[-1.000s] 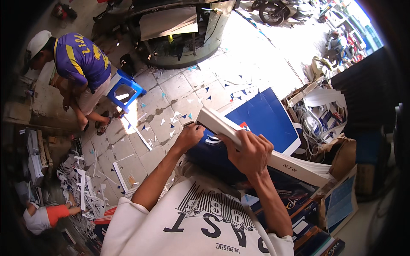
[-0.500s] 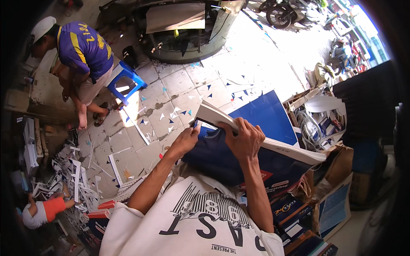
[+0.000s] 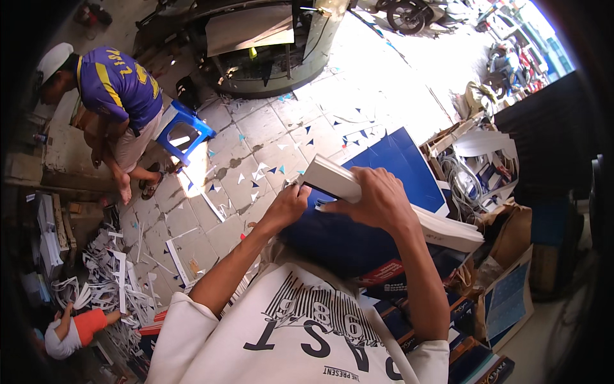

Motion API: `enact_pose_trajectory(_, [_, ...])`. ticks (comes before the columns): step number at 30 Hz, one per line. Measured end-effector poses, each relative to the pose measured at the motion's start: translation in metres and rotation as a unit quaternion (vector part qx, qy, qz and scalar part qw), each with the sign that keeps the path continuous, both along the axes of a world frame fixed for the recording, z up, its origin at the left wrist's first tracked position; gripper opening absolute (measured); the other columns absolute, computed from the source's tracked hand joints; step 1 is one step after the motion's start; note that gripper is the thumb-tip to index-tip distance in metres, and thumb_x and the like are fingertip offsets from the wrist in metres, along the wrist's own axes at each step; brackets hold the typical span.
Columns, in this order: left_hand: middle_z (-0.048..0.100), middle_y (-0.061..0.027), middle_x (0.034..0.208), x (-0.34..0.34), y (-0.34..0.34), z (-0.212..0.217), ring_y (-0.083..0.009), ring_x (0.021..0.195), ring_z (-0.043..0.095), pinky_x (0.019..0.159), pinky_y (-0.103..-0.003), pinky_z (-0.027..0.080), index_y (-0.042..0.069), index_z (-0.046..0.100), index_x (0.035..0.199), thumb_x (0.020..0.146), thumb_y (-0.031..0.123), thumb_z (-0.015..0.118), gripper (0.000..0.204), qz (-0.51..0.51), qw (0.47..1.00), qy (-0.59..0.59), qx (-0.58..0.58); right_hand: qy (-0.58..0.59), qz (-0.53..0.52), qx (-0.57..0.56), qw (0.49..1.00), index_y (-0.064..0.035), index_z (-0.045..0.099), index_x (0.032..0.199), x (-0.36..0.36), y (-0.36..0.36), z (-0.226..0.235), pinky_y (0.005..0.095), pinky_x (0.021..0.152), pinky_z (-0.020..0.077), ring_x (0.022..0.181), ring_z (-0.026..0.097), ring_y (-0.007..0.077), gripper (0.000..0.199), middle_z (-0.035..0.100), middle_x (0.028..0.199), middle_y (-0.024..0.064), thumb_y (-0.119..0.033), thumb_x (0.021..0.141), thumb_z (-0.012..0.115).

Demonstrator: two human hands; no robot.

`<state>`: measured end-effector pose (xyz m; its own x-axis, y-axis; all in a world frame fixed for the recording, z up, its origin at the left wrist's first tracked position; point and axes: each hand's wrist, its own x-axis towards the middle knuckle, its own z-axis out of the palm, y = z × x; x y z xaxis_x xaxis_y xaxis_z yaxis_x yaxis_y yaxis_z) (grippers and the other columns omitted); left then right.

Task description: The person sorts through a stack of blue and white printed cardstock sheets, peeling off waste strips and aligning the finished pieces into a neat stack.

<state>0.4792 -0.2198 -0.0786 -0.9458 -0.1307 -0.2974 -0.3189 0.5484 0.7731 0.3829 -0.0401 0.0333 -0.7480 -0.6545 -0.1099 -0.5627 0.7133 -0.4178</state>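
Observation:
A thick stack of paper sheets (image 3: 334,177) with a dark blue printed face lies across my lap, its white cut edge toward the far side. My right hand (image 3: 384,200) clasps its raised left part, thumb on the near face and fingers over the far edge. At the stack's left corner, my left hand (image 3: 288,206) is closed with its fingertips against the corner; a small silvery bit shows there, too small to name. Just beyond the stack lies a large blue sheet (image 3: 391,168).
Small paper triangles and strips litter the tiled floor (image 3: 262,131). A person in a purple shirt (image 3: 118,83) bends beside a blue stool (image 3: 185,131). Paper scraps (image 3: 121,281) heap at left, near another person in orange shorts (image 3: 89,326). Dark blue boxes (image 3: 473,365) stand at lower right.
My right hand has shifted slightly and turned, with its thumb now lower on the blue face. The stack's left end is tilted up more steeply. My left hand stays at the corner.

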Motion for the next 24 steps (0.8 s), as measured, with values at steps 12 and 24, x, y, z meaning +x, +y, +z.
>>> enact_pose_trajectory(12, [0.058, 0.0005, 0.077, -0.023, 0.003, -0.019, -0.0076, 0.066, 0.049, 0.055, -0.027, 0.041, -0.001, 0.062, 0.089, 0.099, 0.034, 0.056, 0.036, 0.109, 0.932, -0.03, 0.344, 0.413, 0.108, -0.111, 0.897, -0.002, 0.067, 0.081, 0.08, 0.029, -0.034, 0.0243, 0.053, 0.0418, 0.075, 0.067, 0.0137, 0.007, 0.066, 0.081, 0.0071, -0.008, 0.077, 0.065])
enact_pose_trajectory(24, [0.067, -0.0032, 0.093, 0.023, 0.003, 0.022, -0.0104, 0.086, 0.056, 0.082, -0.028, 0.046, -0.002, 0.065, 0.112, 0.099, 0.045, 0.056, 0.05, -0.023, 0.943, -0.067, 0.327, -0.163, 0.028, 0.139, 0.976, -0.0012, 0.063, 0.12, -0.064, 0.005, -0.022, 0.0454, 0.092, 0.053, 0.108, 0.066, 0.0337, 0.071, 0.068, 0.108, 0.0239, -0.059, 0.08, 0.07])
